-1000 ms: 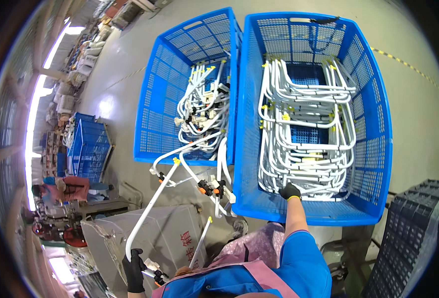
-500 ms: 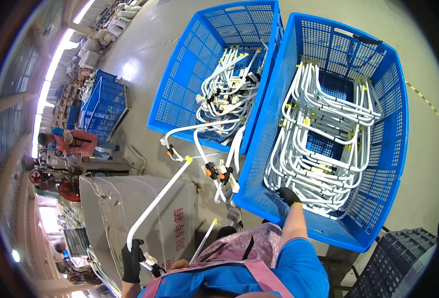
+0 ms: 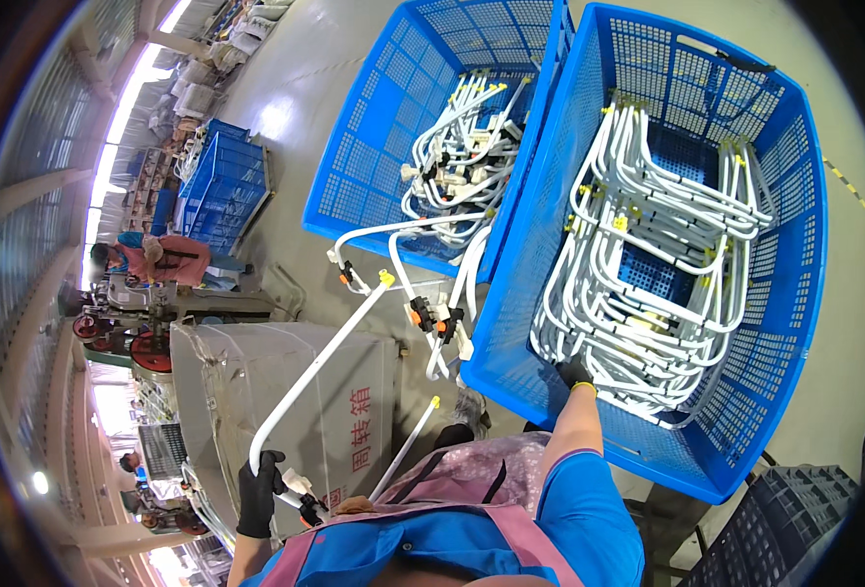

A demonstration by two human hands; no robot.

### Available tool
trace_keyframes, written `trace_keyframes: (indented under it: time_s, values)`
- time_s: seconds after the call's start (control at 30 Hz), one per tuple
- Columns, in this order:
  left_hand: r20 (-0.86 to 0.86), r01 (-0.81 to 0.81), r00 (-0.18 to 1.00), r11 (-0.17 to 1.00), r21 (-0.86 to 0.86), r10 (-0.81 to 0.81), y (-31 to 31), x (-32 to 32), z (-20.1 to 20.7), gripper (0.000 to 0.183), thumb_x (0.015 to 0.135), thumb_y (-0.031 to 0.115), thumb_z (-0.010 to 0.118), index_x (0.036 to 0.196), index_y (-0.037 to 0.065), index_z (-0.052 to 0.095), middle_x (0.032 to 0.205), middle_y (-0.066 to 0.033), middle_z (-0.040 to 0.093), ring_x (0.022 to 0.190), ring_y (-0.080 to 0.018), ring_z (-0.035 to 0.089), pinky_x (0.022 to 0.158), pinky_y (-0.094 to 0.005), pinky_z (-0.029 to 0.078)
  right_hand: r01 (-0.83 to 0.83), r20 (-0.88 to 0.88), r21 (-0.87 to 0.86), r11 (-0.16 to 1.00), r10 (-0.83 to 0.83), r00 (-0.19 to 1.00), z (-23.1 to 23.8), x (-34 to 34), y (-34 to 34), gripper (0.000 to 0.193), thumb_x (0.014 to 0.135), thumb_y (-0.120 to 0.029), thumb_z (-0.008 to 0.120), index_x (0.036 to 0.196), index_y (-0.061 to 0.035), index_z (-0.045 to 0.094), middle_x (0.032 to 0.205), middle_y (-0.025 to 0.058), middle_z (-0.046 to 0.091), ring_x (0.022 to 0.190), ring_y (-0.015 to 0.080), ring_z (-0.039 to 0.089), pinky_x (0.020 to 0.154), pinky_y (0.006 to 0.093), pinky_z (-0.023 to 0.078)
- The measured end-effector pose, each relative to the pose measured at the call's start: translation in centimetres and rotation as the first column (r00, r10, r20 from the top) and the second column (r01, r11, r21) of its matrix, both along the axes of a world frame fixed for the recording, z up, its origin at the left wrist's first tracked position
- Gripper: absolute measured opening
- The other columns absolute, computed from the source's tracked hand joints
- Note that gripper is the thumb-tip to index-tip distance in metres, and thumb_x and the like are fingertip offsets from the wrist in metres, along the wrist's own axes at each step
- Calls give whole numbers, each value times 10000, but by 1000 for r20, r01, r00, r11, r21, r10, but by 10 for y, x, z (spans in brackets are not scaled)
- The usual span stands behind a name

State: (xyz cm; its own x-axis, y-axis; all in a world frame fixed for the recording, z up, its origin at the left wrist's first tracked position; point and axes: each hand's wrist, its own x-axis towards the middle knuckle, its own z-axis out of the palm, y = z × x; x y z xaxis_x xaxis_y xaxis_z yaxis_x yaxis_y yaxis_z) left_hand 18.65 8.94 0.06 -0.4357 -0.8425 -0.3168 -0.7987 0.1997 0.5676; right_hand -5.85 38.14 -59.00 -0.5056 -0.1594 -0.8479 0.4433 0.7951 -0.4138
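2 gloved hands, both black. L hand (image 3: 260, 494), approx 7 o'clock: fingers wrapped round 1 bent white tube (image 3: 320, 362), which runs up at 8 o'clock to a yellow end fitting; black/white clip parts by the hand. R hand (image 3: 576, 372), 4 o'clock, in near L corner of R crate at the tube stack; fingers part hidden, can't tell if gripping.

2 lg blue crates up front: L crate (image 3: 354, 176) at 12, R crate (image 3: 496, 382) at 2-3. R crate: stacked tube frames (image 3: 638, 328), too overlapped to count, yellow ends. L crate: jumbled tubes (image 3: 462, 166) w/ clips, count n/a; some hang over near rim, orange/black clips on them. 1 more straight tube length (image 3: 408, 450), yellow tip, approx 6; can't tell if same pc as held one.

1 grey box (image 3: 286, 382), 7-8 o'clock, red characters (image 3: 360, 430) up its side. 1 black crate (image 3: 784, 528) at 4. 2 co-workers: 1 in pink (image 3: 173, 256) at 9, 1 part-seen (image 3: 131, 465) at 8.

Vs 0.5 s ago: view shifted, both lg crates sit a bit higher/further R; L grip same, R hand same corner.
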Motion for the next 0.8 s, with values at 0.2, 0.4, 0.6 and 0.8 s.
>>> trace_keyframes:
  time_s: [0.2, 0.4, 0.6, 0.8]
  values:
    - [53, 1, 999, 1000, -7, -1, 8, -11, 2, 277, 967, 232, 503, 923, -12, 628, 499, 9, 448, 419, -76, 424, 415, -243, 337, 58, -118, -23, 998, -61, 991, 36, -11, 14, 528, 916, -436, 446, 1121, 29, 589, 1135, 297, 593, 1097, 440, 554, 938, 487, 429]
    - [30, -1, 1000, 1000, 22, 0, -3, -22, 4, 270, 961, 222, 512, 906, -6, 645, 495, 25, 426, 405, -60, 407, 399, -240, 326, 147, -222, 136, 980, -115, 968, 123, -3, 7, 510, 954, -458, 358, 1047, -19, 600, 1088, 239, 631, 1039, 421, 590, 850, 509, 467]
    - [-94, 95, 991, 995, 15, -93, -45, -16, -3, 227, 937, 212, 549, 902, 19, 664, 509, 31, 433, 424, -58, 428, 411, -236, 336, 34, -294, 200, 979, 27, 955, 205, 15, 15, 505, 936, -432, 375, 954, -11, 654, 997, 250, 655, 956, 408, 629, 843, 500, 484]
    - [-166, 186, 969, 983, -3, -184, -101, -12, -24, 146, 884, 126, 571, 918, 36, 681, 537, 23, 467, 434, -61, 443, 415, -245, 359, -133, -445, 344, 929, 286, 848, 313, 16, 30, 462, 858, -467, 507, 879, -42, 689, 931, 210, 673, 889, 381, 649, 788, 478, 510]
